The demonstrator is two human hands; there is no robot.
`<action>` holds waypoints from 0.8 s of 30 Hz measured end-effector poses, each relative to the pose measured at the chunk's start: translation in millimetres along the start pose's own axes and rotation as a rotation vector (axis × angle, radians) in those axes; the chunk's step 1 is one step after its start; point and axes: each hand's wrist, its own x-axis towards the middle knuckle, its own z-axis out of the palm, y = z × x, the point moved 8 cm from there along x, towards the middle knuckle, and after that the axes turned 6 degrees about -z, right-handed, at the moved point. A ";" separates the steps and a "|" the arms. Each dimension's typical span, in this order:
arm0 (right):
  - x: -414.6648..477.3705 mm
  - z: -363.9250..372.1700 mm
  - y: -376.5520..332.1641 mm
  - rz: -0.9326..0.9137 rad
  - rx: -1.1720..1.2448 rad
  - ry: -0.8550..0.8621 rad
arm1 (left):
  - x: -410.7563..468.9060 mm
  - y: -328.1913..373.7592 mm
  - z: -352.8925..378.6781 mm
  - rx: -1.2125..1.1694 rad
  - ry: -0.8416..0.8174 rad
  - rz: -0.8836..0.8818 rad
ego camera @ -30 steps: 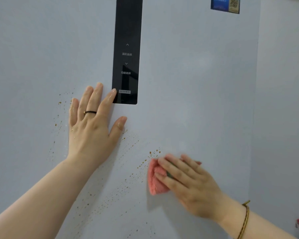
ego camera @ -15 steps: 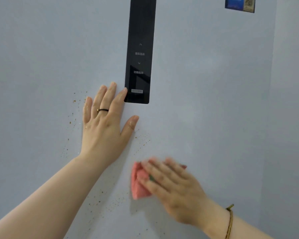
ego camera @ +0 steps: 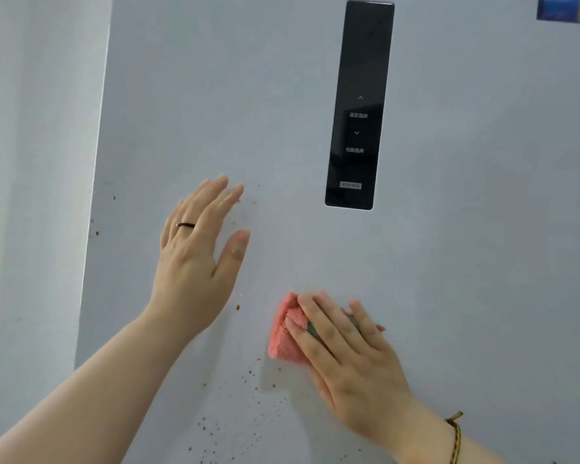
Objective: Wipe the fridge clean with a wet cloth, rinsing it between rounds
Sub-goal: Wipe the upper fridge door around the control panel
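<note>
1. Most of the frame is filled by the pale fridge door point(ego camera: 449, 262). Loads of bare surface is left to the right and above for wide strokes.
2. Left hand point(ego camera: 195, 262), centre-left, is laid against the door with fingers straight and nothing held. Whether the palm is fully touching can't be told.
3. Right hand point(ego camera: 345, 360), lower centre, is spread over the cloth, which is pressed flat under straight fingers, not bunched in a fist.
4. Control panel point(ego camera: 359, 105), upper right of centre, is probably the main hazard. If a wet stroke gets carried upward, the touch buttons could be set off or water left on the glass.
5. Cloth point(ego camera: 282, 339), pink and folded, is found lower centre on the door, below and left of the panel, near the left wrist. Since it's only pinned down, it could be lost on a fast swipe. Grime would just be smeared around if rinsing is skipped.
6. Sticker point(ego camera: 566, 8), upper right corner, is well apart from the hands. Its edge could be lifted by a soaked pass.
7. Door's left edge point(ego camera: 94, 212) is where room gets tight, with a wall point(ego camera: 21, 195) right beside it.
8. Brown specks point(ego camera: 248, 376) are scattered below the cloth, with a few by the left fingertips and along that edge. Any hidden under the left hand could be missed unless it gets shifted.
9. Ring point(ego camera: 185, 225) could scrape the finish if that hand is slid.
</note>
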 end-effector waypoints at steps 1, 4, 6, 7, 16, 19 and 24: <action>9.6 -2.4 10.0 0.028 -0.024 0.014 | -0.4 -9.3 -9.9 0.002 0.027 -0.025; 39.5 -15.6 65.1 0.305 -0.056 0.109 | -2.3 -38.1 -37.6 0.005 0.116 -0.144; 50.6 -19.8 77.6 0.460 -0.022 0.149 | -6.2 -60.3 -56.9 0.020 0.172 -0.265; 52.1 -17.9 69.1 0.471 -0.018 0.155 | -9.1 -69.6 -65.4 0.030 0.195 -0.313; 61.5 6.0 -11.6 0.047 -0.014 0.075 | -31.0 -117.3 -96.1 -0.004 0.128 -0.515; 87.1 -9.1 48.5 0.365 -0.002 0.170 | -40.6 -130.1 -85.1 -0.111 0.049 -0.596; 83.9 11.1 -25.2 0.080 0.015 0.101 | -57.2 -144.3 -65.1 -0.247 -0.067 -0.741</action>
